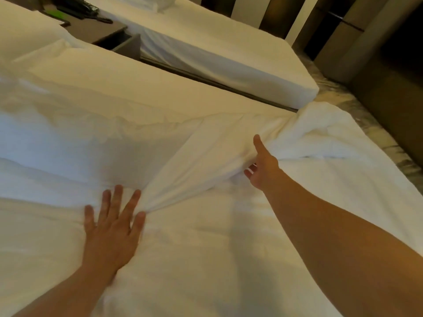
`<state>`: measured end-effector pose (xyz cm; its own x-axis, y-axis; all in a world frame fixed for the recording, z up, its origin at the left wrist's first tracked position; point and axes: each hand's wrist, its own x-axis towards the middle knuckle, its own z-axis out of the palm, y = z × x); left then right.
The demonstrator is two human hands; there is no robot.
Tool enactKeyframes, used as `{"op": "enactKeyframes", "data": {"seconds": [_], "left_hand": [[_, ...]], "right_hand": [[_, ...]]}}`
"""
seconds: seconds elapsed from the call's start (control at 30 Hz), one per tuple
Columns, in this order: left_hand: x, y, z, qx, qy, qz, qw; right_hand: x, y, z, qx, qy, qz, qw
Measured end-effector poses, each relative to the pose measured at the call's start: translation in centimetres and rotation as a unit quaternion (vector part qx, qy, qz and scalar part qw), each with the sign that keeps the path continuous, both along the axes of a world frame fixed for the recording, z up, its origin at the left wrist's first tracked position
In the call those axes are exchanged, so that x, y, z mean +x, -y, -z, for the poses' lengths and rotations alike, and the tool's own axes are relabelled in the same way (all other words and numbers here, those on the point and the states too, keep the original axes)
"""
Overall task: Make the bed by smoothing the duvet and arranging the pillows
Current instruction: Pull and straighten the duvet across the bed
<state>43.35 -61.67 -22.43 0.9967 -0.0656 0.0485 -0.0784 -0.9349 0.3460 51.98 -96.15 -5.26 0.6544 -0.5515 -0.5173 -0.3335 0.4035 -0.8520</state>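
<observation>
A white duvet (96, 138) covers the near bed and fills most of the view. My left hand (112, 227) lies flat on it with fingers spread, pressing down where a fan of creases starts. My right hand (263, 165) reaches further across and grips a fold of the duvet, thumb on top and fingers tucked beneath. The cloth is pulled taut between the two hands. Beyond my right hand the duvet bunches into a rumpled heap (325, 131) at the bed's far corner. A white pillow (20, 35) lies at the upper left.
A second bed (229, 53) with white bedding stands parallel beyond a narrow gap. A dark nightstand (100, 30) holding a telephone (77, 5) sits between the beds at the head end. Marbled floor (377, 133) and dark wall panels lie to the right.
</observation>
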Motion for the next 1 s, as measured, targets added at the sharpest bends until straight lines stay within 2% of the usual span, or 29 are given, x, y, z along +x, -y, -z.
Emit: {"op": "enactKeyframes", "data": {"seconds": [0.17, 0.3, 0.43, 0.53, 0.63, 0.73, 0.83, 0.93, 1.0], "left_hand": [[1.3, 0.0, 1.5, 0.016, 0.015, -0.003, 1.000], [1.8, 0.0, 2.3, 0.030, 0.037, 0.003, 0.999], [1.8, -0.3, 1.9, 0.027, 0.040, 0.008, 0.999], [1.6, -0.2, 1.6, 0.018, 0.026, 0.016, 0.999], [1.7, -0.4, 1.4, 0.026, -0.009, 0.012, 1.000], [1.6, -0.4, 0.1, 0.001, -0.005, 0.005, 1.000], [-0.4, 0.7, -3.0, -0.075, 0.089, -0.013, 0.993], [-2.9, 5.6, -7.5, -0.180, 0.213, 0.009, 0.960], [-2.8, 11.3, -9.8, -0.195, 0.206, 0.052, 0.958]], "right_hand": [[3.7, 2.0, -0.3, -0.002, -0.032, 0.078, 0.996], [4.3, 2.5, -0.5, 0.009, 0.027, 0.105, 0.994], [-5.0, 1.7, 0.6, -0.009, 0.106, 0.206, 0.973], [-14.3, 0.1, 4.4, -0.035, 0.093, 0.246, 0.964], [-18.3, -1.3, 6.1, 0.000, 0.056, 0.229, 0.972], [-18.9, -0.5, 5.5, 0.017, 0.062, 0.180, 0.981], [-18.8, 2.4, 5.0, -0.061, 0.016, 0.113, 0.992], [-17.0, 6.1, 2.9, -0.143, -0.009, 0.091, 0.985], [-15.1, 8.6, 1.3, -0.162, 0.003, 0.098, 0.982]]}}
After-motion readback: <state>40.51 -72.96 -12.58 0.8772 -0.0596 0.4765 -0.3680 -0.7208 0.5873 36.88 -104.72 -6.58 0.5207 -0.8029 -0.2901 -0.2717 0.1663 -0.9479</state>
